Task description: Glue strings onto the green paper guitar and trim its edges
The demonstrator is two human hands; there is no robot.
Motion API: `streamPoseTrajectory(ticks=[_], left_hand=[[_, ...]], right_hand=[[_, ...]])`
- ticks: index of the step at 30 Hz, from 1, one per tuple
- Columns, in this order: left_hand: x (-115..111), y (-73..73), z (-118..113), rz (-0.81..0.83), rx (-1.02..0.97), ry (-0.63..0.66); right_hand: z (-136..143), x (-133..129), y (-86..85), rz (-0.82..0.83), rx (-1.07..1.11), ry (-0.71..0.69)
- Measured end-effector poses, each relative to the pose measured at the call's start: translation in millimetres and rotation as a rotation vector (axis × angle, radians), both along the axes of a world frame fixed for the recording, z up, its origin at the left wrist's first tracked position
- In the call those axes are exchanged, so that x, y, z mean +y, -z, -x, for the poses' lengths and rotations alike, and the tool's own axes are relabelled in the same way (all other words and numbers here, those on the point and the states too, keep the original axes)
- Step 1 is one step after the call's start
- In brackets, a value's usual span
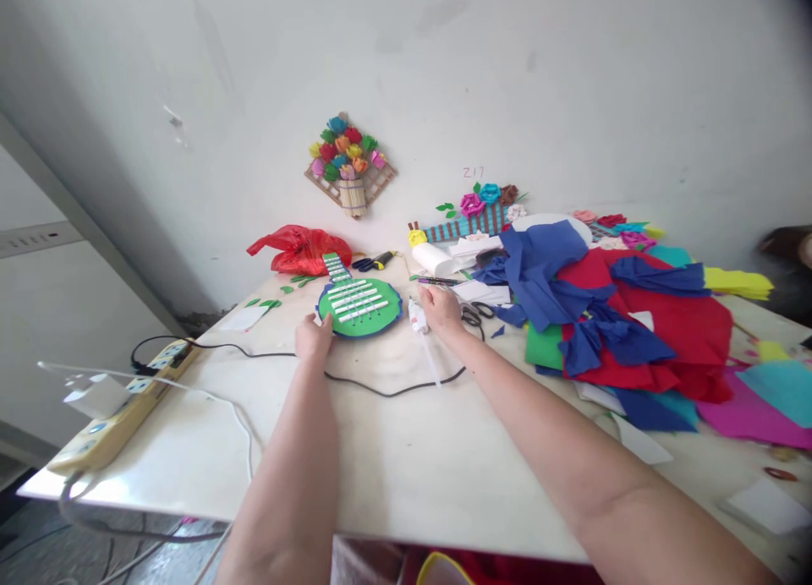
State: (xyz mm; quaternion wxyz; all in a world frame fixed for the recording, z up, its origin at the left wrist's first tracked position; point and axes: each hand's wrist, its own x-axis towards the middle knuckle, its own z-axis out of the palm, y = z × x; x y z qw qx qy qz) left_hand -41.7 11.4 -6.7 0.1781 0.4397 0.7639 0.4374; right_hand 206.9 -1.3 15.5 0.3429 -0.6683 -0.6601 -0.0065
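Observation:
A green, blue-edged craft piece with white strips and a narrow neck lies on the table. My left hand holds its lower left edge, thumb on top. Right of the piece, my right hand is closed beside the white glue gun; its fingers are bent, and what they hold, if anything, is too small to make out. From the glue gun a clear glue stick points toward the front, and a black cord runs near it.
A power strip with a white charger is at the left. Behind are a red plastic bag and a yellow-black tool. Black scissors lie right of my right hand, beside a pile of coloured paper. Cords cross the table.

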Motion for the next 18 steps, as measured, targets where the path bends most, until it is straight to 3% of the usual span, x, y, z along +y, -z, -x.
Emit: streamPoseTrajectory(ticks=[2, 5, 8, 14, 18], left_hand=[[-6, -7.6, -4, -0.005, 0.196, -0.167], [-13, -19.6, -15, -0.108, 0.285, -0.326], [-14, -25.2, -33, -0.311, 0.405, -0.276], [-7, -20.5, -61, -0.716, 0.587, 0.045], [-15, -25.1, -63, -0.891, 0.617, -0.023]], right_hand=[[-1, 2, 3.1, -0.004, -0.008, 0.017], [-3, 2, 5.9, -0.029, -0.053, -0.003], [-2, -2, 3.1, -0.114, -0.13, -0.071], [13, -16, -11.6, -0.25, -0.411, -0.275], [33, -10, -11.5, -0.198, -0.661, -0.396]])
